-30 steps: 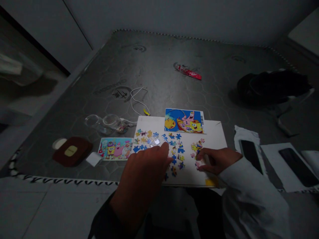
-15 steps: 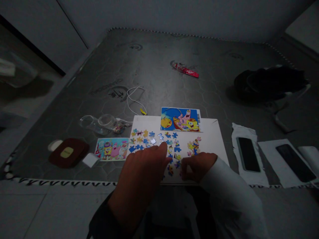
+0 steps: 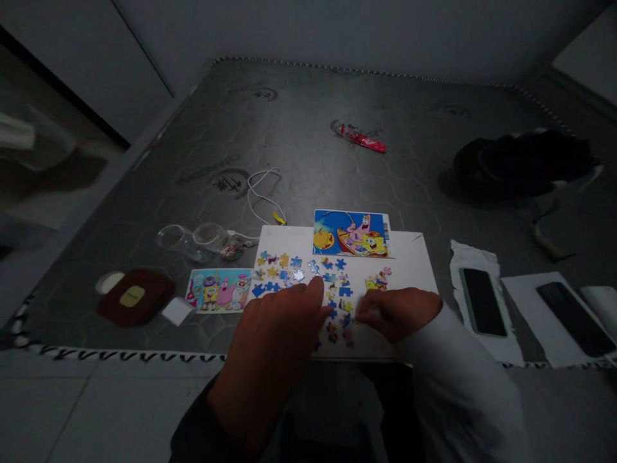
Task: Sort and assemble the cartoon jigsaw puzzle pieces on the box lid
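Observation:
Loose jigsaw pieces [image 3: 284, 274], many of them blue or yellow, lie spread on a white board [image 3: 409, 257]. My left hand [image 3: 282, 331] is over the board's left front part, thumb raised and apart from a fingertip; its other fingers are hidden. Beside it, my right hand [image 3: 398, 312] has thumb and forefinger pinched close to a blue piece [image 3: 348, 320]; whether anything is between them I cannot make out. Just beyond that hand sits a joined cluster of pieces [image 3: 378, 278], partly covered. A blue cartoon picture card [image 3: 351, 233] lies at the board's back edge.
Left of the board are a second cartoon card [image 3: 219, 290], a brown case [image 3: 135, 297], a white block [image 3: 178, 311], clear plastic containers [image 3: 193, 241] and a white cable [image 3: 255, 193]. Phones [image 3: 482, 302] lie at right. Farther back are a red packet [image 3: 361, 138] and a black bag [image 3: 525, 164].
My right hand has moved slightly up and away from the board's front, uncovering a pinkish piece and covering part of the cluster. The left hand stays almost where it was.

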